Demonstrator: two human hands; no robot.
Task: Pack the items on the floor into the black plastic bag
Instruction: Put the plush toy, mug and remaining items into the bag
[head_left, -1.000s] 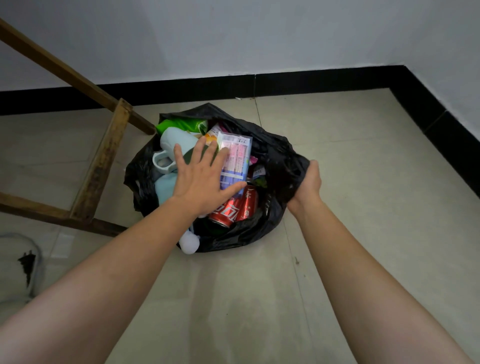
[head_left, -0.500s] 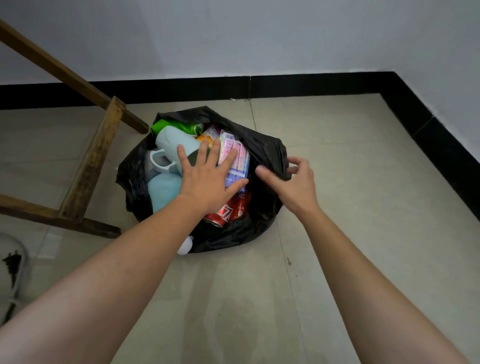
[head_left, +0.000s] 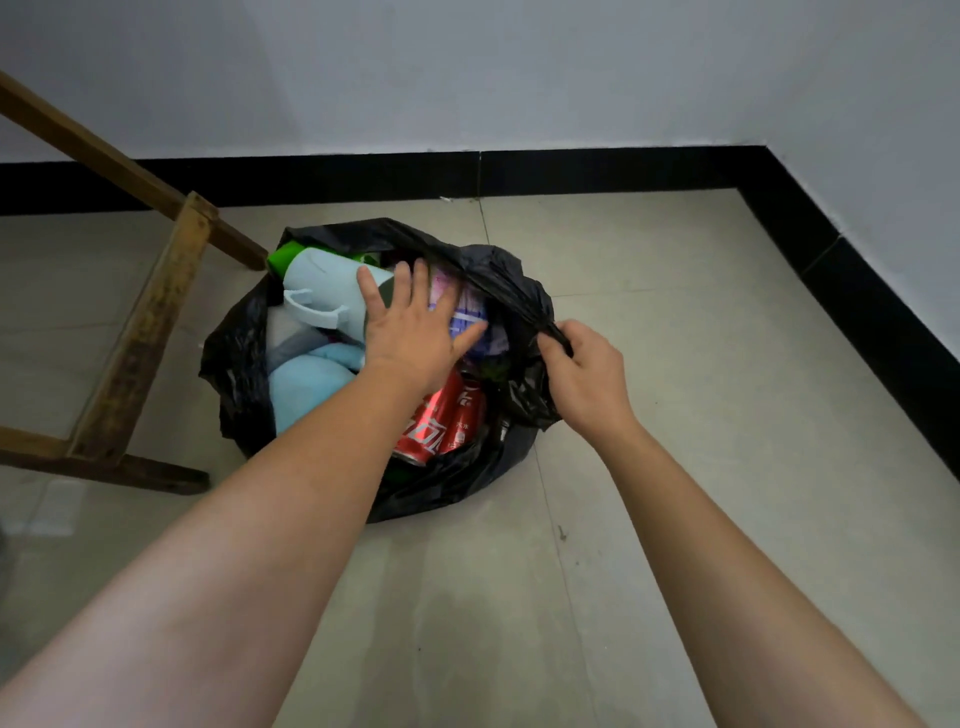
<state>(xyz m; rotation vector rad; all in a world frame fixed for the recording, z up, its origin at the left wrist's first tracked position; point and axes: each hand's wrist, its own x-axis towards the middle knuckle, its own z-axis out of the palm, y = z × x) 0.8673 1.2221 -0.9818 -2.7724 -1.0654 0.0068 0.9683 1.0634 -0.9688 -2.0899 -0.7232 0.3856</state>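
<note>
The black plastic bag (head_left: 457, 483) sits on the tiled floor, full and open at the top. Inside lie a pale blue jug (head_left: 322, 291), a green item (head_left: 284, 257), two red cans (head_left: 441, 421), a light blue soft thing (head_left: 306, 389) and a pink-purple packet (head_left: 467, 317). My left hand (head_left: 415, 332) presses flat, fingers spread, on the contents. My right hand (head_left: 587, 374) pinches the bag's right rim, which stretches taut over the packet.
A wooden frame (head_left: 150, 322) stands on the floor just left of the bag. A black skirting (head_left: 571, 171) runs along the back wall and down the right wall. Pale floor tiles (head_left: 701, 364) lie to the right and in front.
My right hand has closed on the bag's right rim and pulled it up and over the packet. My left hand stays pressed on the contents.
</note>
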